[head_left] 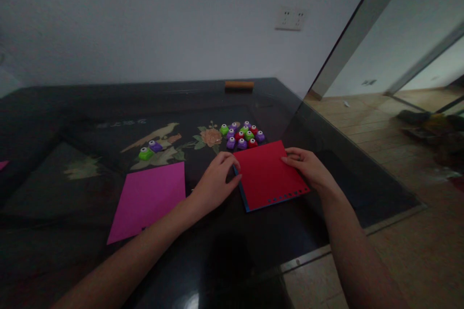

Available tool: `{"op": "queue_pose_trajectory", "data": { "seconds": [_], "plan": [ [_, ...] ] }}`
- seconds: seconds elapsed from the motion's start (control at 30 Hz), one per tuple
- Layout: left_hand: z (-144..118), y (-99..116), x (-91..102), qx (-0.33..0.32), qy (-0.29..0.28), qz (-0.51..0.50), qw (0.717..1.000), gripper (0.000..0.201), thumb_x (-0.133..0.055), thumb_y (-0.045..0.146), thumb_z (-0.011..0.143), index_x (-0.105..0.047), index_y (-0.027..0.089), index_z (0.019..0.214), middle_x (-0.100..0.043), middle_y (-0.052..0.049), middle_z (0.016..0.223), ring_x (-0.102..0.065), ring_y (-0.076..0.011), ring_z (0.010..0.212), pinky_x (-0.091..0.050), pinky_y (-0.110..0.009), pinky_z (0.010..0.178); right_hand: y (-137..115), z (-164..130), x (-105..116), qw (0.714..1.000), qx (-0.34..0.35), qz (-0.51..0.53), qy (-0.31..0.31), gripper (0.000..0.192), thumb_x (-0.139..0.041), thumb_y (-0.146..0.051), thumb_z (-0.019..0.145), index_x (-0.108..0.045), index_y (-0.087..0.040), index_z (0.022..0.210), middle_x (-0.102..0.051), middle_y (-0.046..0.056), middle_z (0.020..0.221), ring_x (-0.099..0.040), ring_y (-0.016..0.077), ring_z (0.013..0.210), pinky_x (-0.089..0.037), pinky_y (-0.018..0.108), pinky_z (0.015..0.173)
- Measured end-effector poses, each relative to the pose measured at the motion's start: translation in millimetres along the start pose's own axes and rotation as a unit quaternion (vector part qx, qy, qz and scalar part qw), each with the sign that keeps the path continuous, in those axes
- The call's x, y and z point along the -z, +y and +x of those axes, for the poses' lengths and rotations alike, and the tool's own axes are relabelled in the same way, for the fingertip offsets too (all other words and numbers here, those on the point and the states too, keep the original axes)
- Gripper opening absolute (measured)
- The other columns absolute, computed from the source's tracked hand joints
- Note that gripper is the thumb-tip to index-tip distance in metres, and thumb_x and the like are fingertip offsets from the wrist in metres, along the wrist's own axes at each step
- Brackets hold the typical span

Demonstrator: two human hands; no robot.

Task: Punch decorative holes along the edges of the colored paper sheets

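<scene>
A red sheet of paper (270,174) with a row of small holes along its near edge lies over a blue sheet (245,200), which shows at the left and near edges. My right hand (306,166) grips the red sheet's right edge, thumb on top and fingers behind. At the left edge, my left hand (219,176) has its thumb and curled fingers around the paper's border. Left of that hand, a pink sheet (152,198) lies flat, partly covered by my left forearm.
Several purple, green and red frog-like toys with big eyes (242,136) cluster behind the red sheet. A green toy (145,153) and a purple toy (155,146) sit behind the pink sheet. A brown cylinder (239,86) lies by the wall on the dark table (203,231).
</scene>
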State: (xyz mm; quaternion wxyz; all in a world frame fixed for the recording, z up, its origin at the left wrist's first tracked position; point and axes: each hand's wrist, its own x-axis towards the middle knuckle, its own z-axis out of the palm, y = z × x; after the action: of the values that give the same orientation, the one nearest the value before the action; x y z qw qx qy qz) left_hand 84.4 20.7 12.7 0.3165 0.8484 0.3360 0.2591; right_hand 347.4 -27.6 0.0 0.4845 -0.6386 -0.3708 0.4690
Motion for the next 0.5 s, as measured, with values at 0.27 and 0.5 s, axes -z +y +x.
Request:
{"op": "queue_pose_trajectory", "data": {
  "seconds": [0.27,0.5],
  "plan": [
    [-17,9,-15.3,0.016,-0.077,0.097,0.992,0.042,-0.055,0.029,0.081,-0.045,0.020,0.120,-0.038,-0.012,0.134,-0.038,-0.0275,0.124,-0.036,-0.044,0.101,5,3,1,0.999,0.004,-0.032,-0.032,0.032,-0.074,-0.035,0.061,-0.064,-0.020,0.087,-0.070,0.003,0.074,-0.065,0.0192,0.065,-0.051,0.029,0.059],
    [-19,8,-18.9,0.020,-0.128,0.153,0.980,0.048,-0.054,0.034,0.082,-0.043,0.020,0.127,-0.032,-0.013,0.142,-0.031,-0.0297,0.130,-0.033,-0.044,0.103,4,2,-5,0.999,-0.002,-0.031,-0.017,0.029,-0.073,-0.033,0.061,-0.063,-0.021,0.085,-0.069,0.002,0.070,-0.065,0.0194,0.064,-0.051,0.030,0.058]
  ]
}}
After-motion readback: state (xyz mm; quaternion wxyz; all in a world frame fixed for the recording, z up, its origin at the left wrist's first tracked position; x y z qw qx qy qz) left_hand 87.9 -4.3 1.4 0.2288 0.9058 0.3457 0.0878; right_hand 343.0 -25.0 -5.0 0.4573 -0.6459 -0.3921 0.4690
